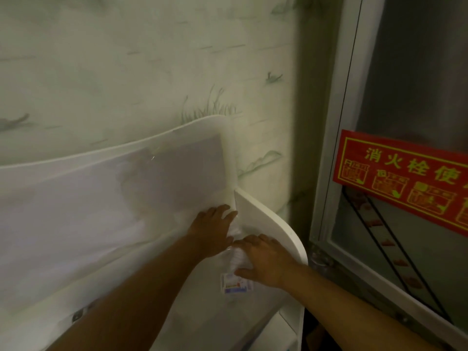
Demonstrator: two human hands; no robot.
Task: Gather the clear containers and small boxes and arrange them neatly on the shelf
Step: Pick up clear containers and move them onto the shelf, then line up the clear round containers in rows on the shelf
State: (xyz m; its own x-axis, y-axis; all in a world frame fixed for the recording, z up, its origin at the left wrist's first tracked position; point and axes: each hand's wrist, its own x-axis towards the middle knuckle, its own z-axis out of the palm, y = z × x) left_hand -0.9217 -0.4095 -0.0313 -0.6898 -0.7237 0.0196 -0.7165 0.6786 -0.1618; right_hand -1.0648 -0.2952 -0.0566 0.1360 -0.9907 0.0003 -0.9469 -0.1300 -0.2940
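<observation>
The left hand point(214, 230) lies flat, fingers straight, on a clear container point(235, 249) at the white shelf's point(278, 231) top corner. At its 4 o'clock, the right hand point(264, 262) presses the same container, fingers relaxed, above a label point(236, 285). At 3 o'clock hangs a red sign point(402, 181).

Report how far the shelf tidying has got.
Done: nothing clearly settled. In hand: the left hand and right hand both press a clear plastic container with a printed label into the corner of the white shelf. Left: unclear; no other containers or small boxes are visible.
</observation>
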